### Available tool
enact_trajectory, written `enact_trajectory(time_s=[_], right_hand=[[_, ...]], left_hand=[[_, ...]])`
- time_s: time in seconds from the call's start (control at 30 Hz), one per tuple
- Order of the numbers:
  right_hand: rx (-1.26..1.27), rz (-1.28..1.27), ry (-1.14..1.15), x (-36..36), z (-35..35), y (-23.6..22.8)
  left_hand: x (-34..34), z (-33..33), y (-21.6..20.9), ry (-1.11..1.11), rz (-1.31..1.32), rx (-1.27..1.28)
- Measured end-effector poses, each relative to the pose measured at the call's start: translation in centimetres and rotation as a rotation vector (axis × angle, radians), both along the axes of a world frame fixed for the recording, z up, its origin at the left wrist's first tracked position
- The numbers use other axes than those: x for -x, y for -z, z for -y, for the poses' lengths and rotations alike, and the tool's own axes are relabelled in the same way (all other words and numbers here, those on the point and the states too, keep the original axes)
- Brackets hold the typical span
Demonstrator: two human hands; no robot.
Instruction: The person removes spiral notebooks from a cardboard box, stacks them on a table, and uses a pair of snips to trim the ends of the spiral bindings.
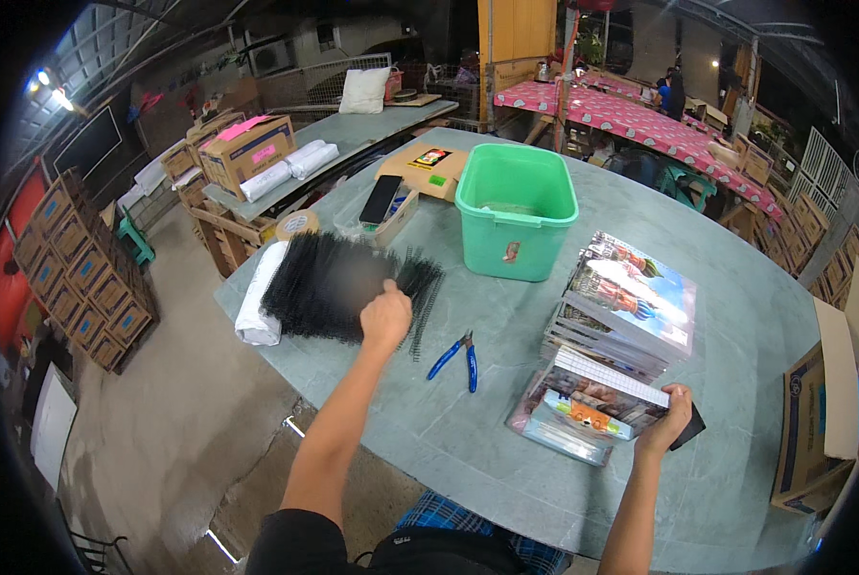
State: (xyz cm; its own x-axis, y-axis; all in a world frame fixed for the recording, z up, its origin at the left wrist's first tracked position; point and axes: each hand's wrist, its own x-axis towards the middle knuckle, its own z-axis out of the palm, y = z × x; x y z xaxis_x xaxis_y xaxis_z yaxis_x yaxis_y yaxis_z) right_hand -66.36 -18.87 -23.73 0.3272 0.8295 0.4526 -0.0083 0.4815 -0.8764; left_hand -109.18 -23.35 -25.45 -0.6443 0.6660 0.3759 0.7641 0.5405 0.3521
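Note:
My left hand (pixel 386 316) is closed at the right side of a pile of black plastic spiral binding coils (pixel 305 292), its fingertips pinched among them. My right hand (pixel 669 422) grips the right end of a notebook (pixel 602 388), tilted up with its lined page edges showing. Under it lies another notebook (pixel 578 422) with a cartoon animal on its glossy cover. Just beyond rises a tall stack of notebooks (pixel 640 297) with colourful building covers. Blue-handled cutting pliers (pixel 458 362) lie with handles spread on the table between my hands.
A green plastic bin (pixel 516 216) stands at the middle of the grey table (pixel 449 450). Behind the coils are a tape roll (pixel 298 223), a phone (pixel 382 199) on a container and a brown package (pixel 420 171). A white roll (pixel 262 297) lies left; an open carton (pixel 818 412) stands right.

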Motion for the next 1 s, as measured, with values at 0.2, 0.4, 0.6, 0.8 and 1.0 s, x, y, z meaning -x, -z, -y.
enact_trajectory(time_s=[0.2,0.4,0.6,0.8,1.0], right_hand=[[0.090,-0.038,-0.117,-1.7,1.6,1.6],[0.119,0.002,-0.064,-1.7,2.1,1.3],[0.027,0.029,-0.048,-0.9,2.4,0.8],[0.054,-0.015,-0.098,-1.2,2.7,1.1],[-0.117,0.470,0.103,-1.3,4.2,-4.0]], left_hand=[[1.0,2.2,-2.4,0.241,0.322,-0.721],[-2.6,-3.7,-11.8,0.518,0.109,-0.784],[-3.7,-15.7,-9.8,0.723,-0.353,-0.098],[-3.6,-16.7,-7.8,0.615,-0.432,0.120],[-7.2,-8.0,-11.2,0.688,-0.453,-0.119]])
